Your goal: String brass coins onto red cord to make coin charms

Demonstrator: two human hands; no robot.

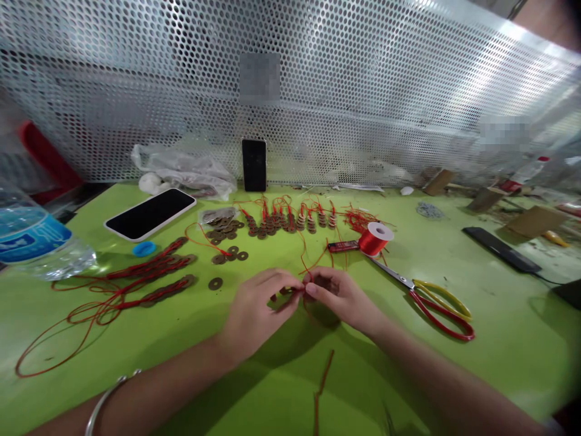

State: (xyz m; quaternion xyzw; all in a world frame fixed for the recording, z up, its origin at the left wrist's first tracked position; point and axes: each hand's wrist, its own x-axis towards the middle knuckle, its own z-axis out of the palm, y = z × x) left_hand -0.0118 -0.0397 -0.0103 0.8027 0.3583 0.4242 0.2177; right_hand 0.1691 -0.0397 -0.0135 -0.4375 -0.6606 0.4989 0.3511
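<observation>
My left hand (261,309) and my right hand (340,297) meet above the middle of the green table (281,375). Thumb and fingertips of each are pinched on a thin red cord (303,251), which rises past the fingers toward the back. What else sits between the fingertips is mostly hidden. Behind my hands stands a row of small bundles of holed coins (272,224) tied with red cord. One loose coin (215,283) lies left of my left hand, near a small coin group (231,254). An orange-brown cord piece (323,378) lies in front.
Scissors (424,297), a red thread spool (374,241), a red lighter (344,246) and thread scraps (361,218) lie right. Left are coin strings (154,272), a phone (149,214), a blue cap (144,248) and a bottle (40,239). Another phone (254,165) leans on a perforated panel (327,79).
</observation>
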